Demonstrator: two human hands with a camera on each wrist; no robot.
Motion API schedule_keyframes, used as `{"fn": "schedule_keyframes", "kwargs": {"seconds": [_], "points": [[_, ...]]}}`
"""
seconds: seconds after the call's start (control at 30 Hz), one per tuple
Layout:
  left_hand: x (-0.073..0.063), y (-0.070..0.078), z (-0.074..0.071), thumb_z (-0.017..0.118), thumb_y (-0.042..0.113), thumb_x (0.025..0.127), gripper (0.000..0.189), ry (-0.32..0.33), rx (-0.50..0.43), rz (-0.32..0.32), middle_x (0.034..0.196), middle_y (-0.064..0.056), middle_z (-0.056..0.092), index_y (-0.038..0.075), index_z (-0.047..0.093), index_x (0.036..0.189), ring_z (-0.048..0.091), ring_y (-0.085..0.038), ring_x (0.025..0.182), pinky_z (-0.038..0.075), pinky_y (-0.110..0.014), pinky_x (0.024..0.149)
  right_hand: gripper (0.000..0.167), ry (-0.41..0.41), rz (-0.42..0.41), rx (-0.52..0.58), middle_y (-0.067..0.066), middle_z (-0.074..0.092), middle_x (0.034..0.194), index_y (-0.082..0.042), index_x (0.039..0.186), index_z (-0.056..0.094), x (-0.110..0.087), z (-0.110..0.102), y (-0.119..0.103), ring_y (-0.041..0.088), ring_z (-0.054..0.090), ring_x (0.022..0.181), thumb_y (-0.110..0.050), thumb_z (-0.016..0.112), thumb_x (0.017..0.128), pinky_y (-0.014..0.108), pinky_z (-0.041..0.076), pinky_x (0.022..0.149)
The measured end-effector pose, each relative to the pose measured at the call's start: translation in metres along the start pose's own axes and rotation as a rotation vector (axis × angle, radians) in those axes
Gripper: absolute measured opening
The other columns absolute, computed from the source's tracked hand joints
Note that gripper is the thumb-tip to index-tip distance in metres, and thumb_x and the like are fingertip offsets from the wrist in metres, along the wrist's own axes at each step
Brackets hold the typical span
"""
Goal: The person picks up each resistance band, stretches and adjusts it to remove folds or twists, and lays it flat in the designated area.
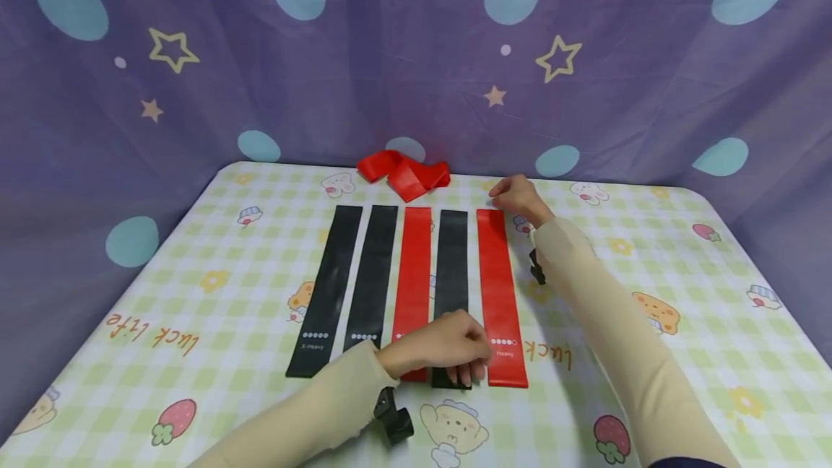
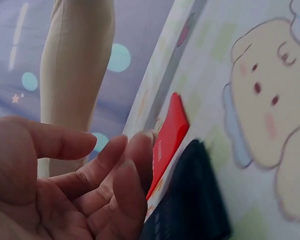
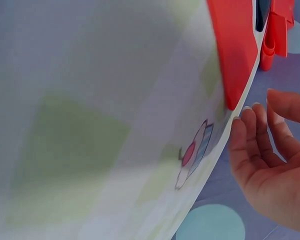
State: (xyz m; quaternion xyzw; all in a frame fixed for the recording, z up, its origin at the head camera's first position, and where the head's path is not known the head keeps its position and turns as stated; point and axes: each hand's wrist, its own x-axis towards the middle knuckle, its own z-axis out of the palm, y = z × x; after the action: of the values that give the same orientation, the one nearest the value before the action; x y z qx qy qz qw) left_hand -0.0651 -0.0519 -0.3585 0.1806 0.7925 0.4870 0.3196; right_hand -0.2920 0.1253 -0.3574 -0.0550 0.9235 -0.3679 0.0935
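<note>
Several flat resistance bands lie side by side on the table. At the right end is a red band (image 1: 497,266) printed "Heavy"; beside it lies a black band (image 1: 451,258). My left hand (image 1: 448,345) is over the near end of that black band, close to the red one, and covers part of the black band. In the left wrist view its fingers (image 2: 135,190) are loosely bent with nothing between them. By the far end of the right red band is my right hand (image 1: 520,197), its fingers (image 3: 247,135) relaxed and holding nothing.
A middle red band (image 1: 414,258) and two black bands, one (image 1: 373,273) and another (image 1: 331,280) marked "X-Heavy", lie to the left. Behind them a crumpled red band (image 1: 406,178) sits near the table's back edge. A purple curtain (image 1: 416,49) hangs behind the table.
</note>
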Motion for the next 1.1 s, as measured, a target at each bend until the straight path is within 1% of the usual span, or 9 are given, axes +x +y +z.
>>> {"fn": "schedule_keyframes", "kwargs": {"seconds": [0.13,0.23,0.47,0.53,0.6,0.7,0.83,0.97,1.1], "points": [[0.003,0.001,-0.012,0.056,0.01,0.092,0.019,0.015,0.022,0.021,0.071,-0.013,0.068,-0.002,0.069,0.085,0.058,-0.013,0.051,0.048,-0.022,0.048,0.028,0.019,-0.007,0.036,0.014,0.06,0.1,0.004,0.11,0.062,0.005,0.006,-0.005,0.022,0.051,0.082,-0.01,0.057,0.086,0.027,0.045,0.073],[0.008,-0.002,-0.022,0.056,0.01,0.092,0.018,0.044,0.018,0.023,0.072,-0.012,0.068,-0.003,0.068,0.087,0.058,-0.011,0.051,0.048,-0.023,0.049,0.028,0.041,-0.012,0.059,0.016,0.06,0.103,0.005,0.109,0.061,0.009,0.01,-0.01,0.022,0.052,0.083,-0.009,0.056,0.086,0.026,0.046,0.074],[0.02,-0.013,-0.046,0.055,0.01,0.092,0.017,0.182,0.029,-0.009,0.07,-0.01,0.066,-0.002,0.066,0.086,0.059,-0.011,0.052,0.05,-0.025,0.05,0.026,0.104,-0.04,0.098,0.014,0.061,0.095,0.006,0.105,0.063,0.014,0.021,-0.021,0.021,0.053,0.084,-0.005,0.057,0.082,0.021,0.042,0.068],[0.022,-0.014,-0.053,0.055,0.01,0.093,0.018,0.213,0.029,-0.015,0.072,-0.01,0.067,-0.002,0.066,0.089,0.06,-0.012,0.053,0.051,-0.026,0.052,0.027,0.107,-0.053,0.097,0.014,0.062,0.094,0.006,0.107,0.063,0.015,0.024,-0.024,0.022,0.054,0.085,-0.004,0.059,0.082,0.022,0.043,0.07],[0.026,-0.015,-0.061,0.054,0.011,0.093,0.018,0.248,0.04,-0.017,0.074,-0.011,0.068,-0.003,0.066,0.092,0.061,-0.013,0.054,0.052,-0.027,0.053,0.03,0.101,-0.064,0.095,0.017,0.062,0.098,0.006,0.11,0.062,0.017,0.027,-0.027,0.024,0.056,0.088,-0.004,0.06,0.082,0.025,0.045,0.074],[0.032,-0.014,-0.073,0.054,0.013,0.094,0.018,0.308,0.103,-0.017,0.076,-0.011,0.069,-0.002,0.064,0.095,0.062,-0.016,0.056,0.052,-0.026,0.054,0.035,0.092,-0.098,0.065,0.022,0.062,0.11,0.006,0.115,0.059,0.019,0.031,-0.032,0.03,0.057,0.1,-0.003,0.06,0.081,0.034,0.049,0.085],[0.041,-0.011,-0.089,0.053,0.014,0.094,0.018,0.384,0.195,-0.019,0.078,-0.01,0.069,0.0,0.064,0.096,0.063,-0.022,0.059,0.048,-0.024,0.053,0.041,0.073,-0.15,-0.013,0.026,0.058,0.122,0.006,0.121,0.056,0.024,0.038,-0.037,0.036,0.054,0.113,-0.002,0.056,0.08,0.042,0.046,0.097],[0.051,-0.009,-0.101,0.049,0.015,0.093,0.019,0.448,0.232,-0.001,0.077,-0.01,0.069,0.002,0.063,0.093,0.058,-0.021,0.054,0.044,-0.024,0.048,0.047,0.06,-0.24,-0.137,0.027,0.054,0.128,0.007,0.125,0.053,0.028,0.045,-0.04,0.038,0.05,0.119,-0.003,0.055,0.079,0.044,0.042,0.102],[0.06,-0.01,-0.109,0.047,0.014,0.092,0.019,0.48,0.251,0.001,0.077,-0.01,0.069,0.002,0.062,0.093,0.053,-0.017,0.049,0.044,-0.023,0.046,0.053,0.016,-0.303,-0.221,0.026,0.052,0.128,0.006,0.13,0.048,0.031,0.05,-0.047,0.037,0.047,0.12,-0.004,0.057,0.08,0.044,0.04,0.103]]}}
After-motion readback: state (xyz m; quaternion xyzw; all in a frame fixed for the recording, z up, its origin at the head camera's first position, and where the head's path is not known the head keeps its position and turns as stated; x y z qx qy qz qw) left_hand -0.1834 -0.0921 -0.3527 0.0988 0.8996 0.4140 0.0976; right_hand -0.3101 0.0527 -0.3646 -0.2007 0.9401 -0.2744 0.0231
